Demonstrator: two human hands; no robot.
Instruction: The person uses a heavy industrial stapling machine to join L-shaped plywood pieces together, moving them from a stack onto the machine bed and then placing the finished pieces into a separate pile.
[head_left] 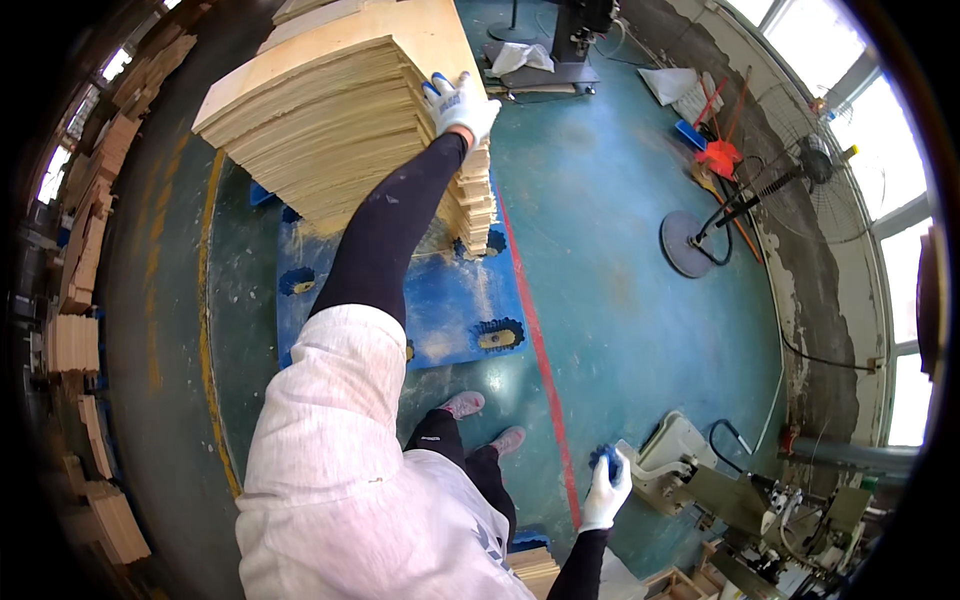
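My left arm, in a dark sleeve, stretches forward to a tall stack of thin wooden boards [310, 130]. My left hand [465, 108], in a white glove with blue fingertips, lies on the top right edge of the stack with its fingers spread. The stack rests on a blue plastic pallet [440, 290] dusted with sawdust. Low on the right, my right hand [606, 492], in the same kind of glove, is raised beside a machine [690, 470]. Its fingers are loosely bent and apart, and I see nothing held in them.
A fan on a round base [688, 245] stands by the right wall, near a red dustpan [718, 158] and brooms. A red floor line [535, 345] passes the pallet. More wood stacks [75, 342] line the far left. Some boards [535, 570] lie behind my legs.
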